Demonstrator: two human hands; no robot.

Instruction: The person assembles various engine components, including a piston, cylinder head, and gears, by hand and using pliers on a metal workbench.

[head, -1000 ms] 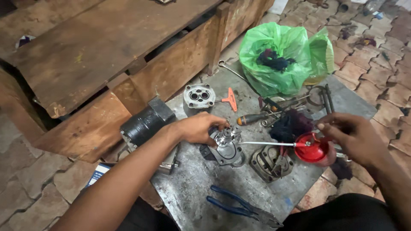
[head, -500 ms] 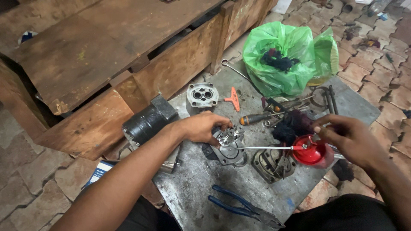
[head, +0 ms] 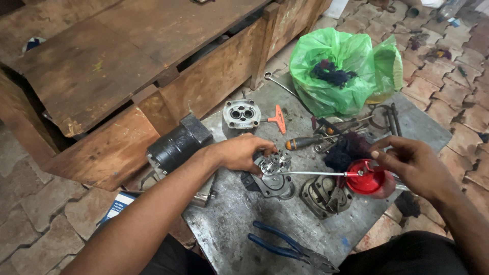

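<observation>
My left hand rests on a small metal gear assembly that sits in a dark housing on a grey metal sheet, fingers gripping its top. My right hand holds a red oil can. Its long thin metal spout points left, and its tip touches the gears. A second grimy round cover lies just under the spout.
A silver pump plate, an orange T-handle key, a screwdriver, a dark rag and a green plastic bag lie behind. Blue-handled pliers lie in front. A black cylinder and wooden bench stand at left.
The view has shifted slightly. My right hand has brought the oil can a little lower, with the spout tip staying at the gears. My left hand stays on the assembly.
</observation>
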